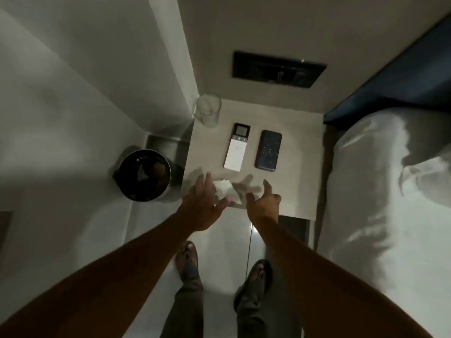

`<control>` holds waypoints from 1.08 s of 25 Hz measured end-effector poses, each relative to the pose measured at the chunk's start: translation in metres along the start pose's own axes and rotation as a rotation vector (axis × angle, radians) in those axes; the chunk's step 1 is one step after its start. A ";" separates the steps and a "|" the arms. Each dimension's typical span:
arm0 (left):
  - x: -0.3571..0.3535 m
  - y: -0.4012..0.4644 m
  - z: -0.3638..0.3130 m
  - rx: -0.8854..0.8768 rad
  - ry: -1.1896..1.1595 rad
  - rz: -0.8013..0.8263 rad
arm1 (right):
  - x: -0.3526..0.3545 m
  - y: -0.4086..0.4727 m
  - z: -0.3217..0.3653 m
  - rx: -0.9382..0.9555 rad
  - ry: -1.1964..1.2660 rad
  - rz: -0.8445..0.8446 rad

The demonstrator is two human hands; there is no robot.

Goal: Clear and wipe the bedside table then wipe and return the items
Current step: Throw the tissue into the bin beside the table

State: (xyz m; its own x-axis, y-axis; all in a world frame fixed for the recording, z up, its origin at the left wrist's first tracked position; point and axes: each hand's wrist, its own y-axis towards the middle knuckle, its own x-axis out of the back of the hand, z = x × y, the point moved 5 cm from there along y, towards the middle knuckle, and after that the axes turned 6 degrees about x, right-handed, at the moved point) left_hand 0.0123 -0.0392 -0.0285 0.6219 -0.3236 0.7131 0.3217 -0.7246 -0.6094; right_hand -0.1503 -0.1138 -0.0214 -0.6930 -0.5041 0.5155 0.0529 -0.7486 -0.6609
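The pale wooden bedside table [296, 152] stands against the wall. On it are a clear drinking glass [208, 112] at the back left corner, a white remote control [236, 147] and a dark phone [268, 150] side by side in the middle. A crumpled white tissue [224, 190] lies near the front edge. My left hand [202, 203] hovers over the tissue's left side, fingers spread, thumb close to it. My right hand [264, 203] is just right of the tissue, fingers apart and holding nothing.
A round dark waste bin [142, 175] stands on the floor left of the table. The bed with white linen [390, 191] runs along the right. A black switch panel [278, 69] is set in the wall above. My sandalled feet are on the tiled floor below.
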 end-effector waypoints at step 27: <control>0.050 0.071 0.260 0.503 -0.541 -0.348 | -0.302 0.029 0.120 0.165 0.274 0.480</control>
State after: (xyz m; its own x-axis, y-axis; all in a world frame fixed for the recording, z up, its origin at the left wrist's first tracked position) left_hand 0.2516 0.0514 -0.1266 0.6445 0.3014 0.7027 0.7621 -0.3283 -0.5581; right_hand 0.1465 -0.0350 -0.1309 -0.7238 -0.6900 0.0041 0.5036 -0.5323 -0.6805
